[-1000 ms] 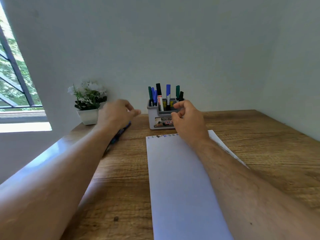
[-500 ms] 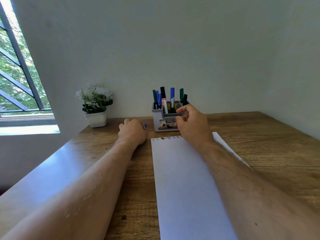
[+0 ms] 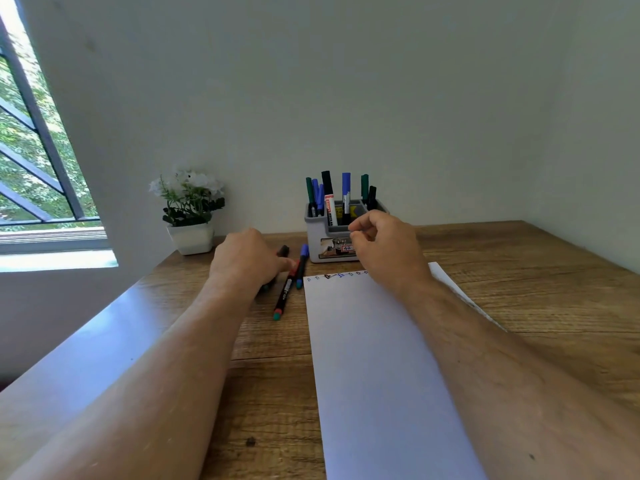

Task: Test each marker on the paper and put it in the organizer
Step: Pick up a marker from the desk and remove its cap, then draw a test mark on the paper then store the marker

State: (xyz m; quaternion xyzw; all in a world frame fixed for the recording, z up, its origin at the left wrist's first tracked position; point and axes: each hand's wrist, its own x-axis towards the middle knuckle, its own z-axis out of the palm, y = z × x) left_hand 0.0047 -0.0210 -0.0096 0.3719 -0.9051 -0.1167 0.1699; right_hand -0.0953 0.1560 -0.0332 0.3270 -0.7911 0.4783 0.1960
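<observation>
Left of organizer (image 3: 341,233) — loose markers (image 3: 284,292), plant pot (image 3: 191,238).

We reach forward with both bare forearms, stretched out from the lower corners and converging slightly toward the middle. Our left hand (image 3: 247,259) lies low, back of the hand up, knuckles rounded and fingers curled downward and to the right, so the fingertips are mostly hidden from us. Our right hand (image 3: 384,249) is raised a little higher, wrist bent, with the thumb and forefinger drawn together in a loose pinch and the other fingers curled beneath. We see nothing between those fingertips.
</observation>
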